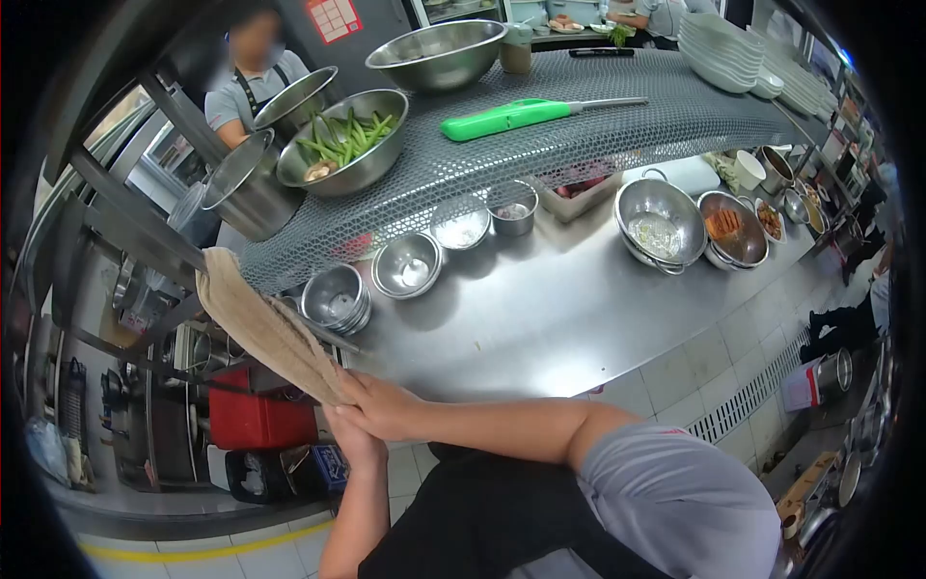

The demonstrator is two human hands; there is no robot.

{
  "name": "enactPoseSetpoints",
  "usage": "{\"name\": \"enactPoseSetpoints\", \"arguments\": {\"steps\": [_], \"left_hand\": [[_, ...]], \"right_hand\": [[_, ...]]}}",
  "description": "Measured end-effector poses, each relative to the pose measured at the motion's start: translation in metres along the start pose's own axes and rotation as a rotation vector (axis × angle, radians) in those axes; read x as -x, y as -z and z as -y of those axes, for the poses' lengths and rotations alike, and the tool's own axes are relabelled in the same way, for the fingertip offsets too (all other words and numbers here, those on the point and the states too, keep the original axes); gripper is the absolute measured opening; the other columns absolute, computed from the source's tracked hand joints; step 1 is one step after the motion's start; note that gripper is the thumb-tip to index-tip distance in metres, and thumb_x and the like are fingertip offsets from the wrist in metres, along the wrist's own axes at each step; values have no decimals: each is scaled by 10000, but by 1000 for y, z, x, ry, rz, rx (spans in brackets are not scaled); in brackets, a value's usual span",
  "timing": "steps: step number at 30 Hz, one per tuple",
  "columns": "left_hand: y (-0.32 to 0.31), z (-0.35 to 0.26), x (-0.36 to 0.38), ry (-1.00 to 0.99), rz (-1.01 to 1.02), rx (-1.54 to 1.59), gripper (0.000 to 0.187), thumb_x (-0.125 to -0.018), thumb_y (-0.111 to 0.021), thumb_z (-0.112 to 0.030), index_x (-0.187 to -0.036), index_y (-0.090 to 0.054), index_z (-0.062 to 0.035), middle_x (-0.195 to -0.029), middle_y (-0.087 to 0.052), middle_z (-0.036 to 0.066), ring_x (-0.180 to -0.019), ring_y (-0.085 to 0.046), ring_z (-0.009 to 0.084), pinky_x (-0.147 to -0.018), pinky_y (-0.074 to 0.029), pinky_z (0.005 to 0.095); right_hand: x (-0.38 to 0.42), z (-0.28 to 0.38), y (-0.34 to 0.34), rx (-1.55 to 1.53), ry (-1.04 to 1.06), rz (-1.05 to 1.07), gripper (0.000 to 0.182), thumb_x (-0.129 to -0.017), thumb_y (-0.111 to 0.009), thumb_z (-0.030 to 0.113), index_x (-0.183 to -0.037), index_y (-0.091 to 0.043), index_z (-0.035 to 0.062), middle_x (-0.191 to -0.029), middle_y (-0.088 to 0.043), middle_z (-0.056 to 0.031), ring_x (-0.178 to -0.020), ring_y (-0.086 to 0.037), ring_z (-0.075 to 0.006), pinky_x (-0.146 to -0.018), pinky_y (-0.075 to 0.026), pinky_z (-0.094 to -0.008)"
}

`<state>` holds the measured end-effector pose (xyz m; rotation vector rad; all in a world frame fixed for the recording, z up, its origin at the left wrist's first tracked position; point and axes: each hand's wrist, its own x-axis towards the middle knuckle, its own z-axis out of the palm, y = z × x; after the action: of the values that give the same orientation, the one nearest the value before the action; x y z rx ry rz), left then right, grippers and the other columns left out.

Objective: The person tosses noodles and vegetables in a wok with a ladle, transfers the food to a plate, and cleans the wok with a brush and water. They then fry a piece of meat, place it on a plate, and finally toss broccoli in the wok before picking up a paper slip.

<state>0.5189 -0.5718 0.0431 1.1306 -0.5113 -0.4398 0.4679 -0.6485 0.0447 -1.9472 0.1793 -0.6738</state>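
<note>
A beige cloth towel [265,323] hangs from the metal frame at the left end of the shelf, stretching down toward me. At its lower end my right hand [379,405] is closed around the cloth, with my forearm crossing in front of my apron. Just below, my left hand [353,436] is pressed against the right one, its fingers partly hidden by the towel and the other hand. It appears closed on the towel too. Closest to both hands on the counter is a stack of small steel bowls [336,298].
On the mesh shelf [424,174] are a bowl of green beans [352,140], a large steel bowl [439,56], a green lighter [511,118] and stacked white dishes [719,53]. Steel bowls and a colander [661,220] line the counter [511,309]. A co-worker [253,72] stands behind the shelf.
</note>
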Motion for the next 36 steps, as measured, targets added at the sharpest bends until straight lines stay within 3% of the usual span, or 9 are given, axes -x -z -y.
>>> {"name": "enactPoseSetpoints", "arguments": {"steps": [3, 5, 8, 10, 12, 18, 21, 30, 36], "left_hand": [[19, 22, 1, 85, 21, -74, 391, -962, -422, -175, -1320, -351, -36, -1227, -487, 103, -1102, -500, 187, -924, -414, 326], [20, 25, -1, 92, 27, -97, 362, -958, -432, -162, -1293, -377, -34, -1159, -533, 96, -1024, -547, 173, -869, -449, 314], [4, 14, 21, 371, 18, -225, 232, -943, -479, -185, -1113, -474, -27, -826, -584, 36, -624, -550, 115, -579, -455, 256], [13, 14, 20, 405, 174, -298, 219, -934, -496, -178, -1094, -490, -28, -836, -586, 45, -636, -554, 119, -587, -456, 255], [20, 11, 20, 414, 328, -339, 181, -910, -535, -158, -1036, -527, -28, -850, -589, 61, -643, -561, 128, -594, -458, 253], [34, 4, -2, 455, 100, -286, 305, -899, -560, -188, -1155, -517, -28, -876, -601, 71, -655, -567, 126, -632, -475, 256], [43, 7, 0, 566, 304, -436, 337, -900, -561, -187, -1199, -523, -36, -889, -607, 68, -677, -569, 120, -651, -478, 261], [37, 17, 9, 756, 576, -576, 313, -909, -534, -136, -1197, -523, -12, -914, -622, 71, -743, -590, 131, -688, -474, 262], [32, -6, -34, 536, 467, -549, 322, -896, -554, -129, -1194, -522, -10, -927, -625, 72, -728, -587, 128, -693, -465, 266]], "right_hand": [[1, -15, -1, 74, 86, -80, 552, -905, -461, 250, -1358, -278, -7, -1195, -493, -275, -1023, -526, -445, -906, -411, -469], [-1, -9, 16, 41, -172, 142, 504, -902, -467, 262, -1309, -328, 0, -1173, -509, -272, -1028, -527, -434, -893, -412, -481], [-4, -9, 39, 116, -263, 208, 364, -918, -439, 255, -1213, -386, 47, -1059, -550, -262, -967, -543, -436, -834, -436, -485], [4, -39, 39, 202, -260, 119, 310, -907, -471, 245, -1131, -450, 32, -997, -571, -226, -947, -554, -408, -827, -441, -474], [26, -83, 44, 435, 134, -29, 277, -891, -508, 241, -1073, -520, 31, -980, -579, -190, -939, -560, -380, -822, -446, -452], [116, -74, 100, 328, -300, 179, 257, -863, -552, 260, -969, -612, 34, -893, -626, -163, -851, -601, -338, -771, -468, -432], [147, -87, 124, 195, -394, 294, 260, -859, -560, 262, -966, -627, 35, -829, -645, -162, -790, -610, -345, -733, -476, -425], [184, -68, 181, 42, -1006, -71, 284, -866, -574, 287, -961, -641, 28, -809, -656, -159, -743, -624, -290, -694, -483, -367], [193, -91, 136, 102, -880, 68, 345, -860, -587, 324, -1034, -629, 29, -848, -661, -179, -771, -632, -288, -725, -490, -357]]}}
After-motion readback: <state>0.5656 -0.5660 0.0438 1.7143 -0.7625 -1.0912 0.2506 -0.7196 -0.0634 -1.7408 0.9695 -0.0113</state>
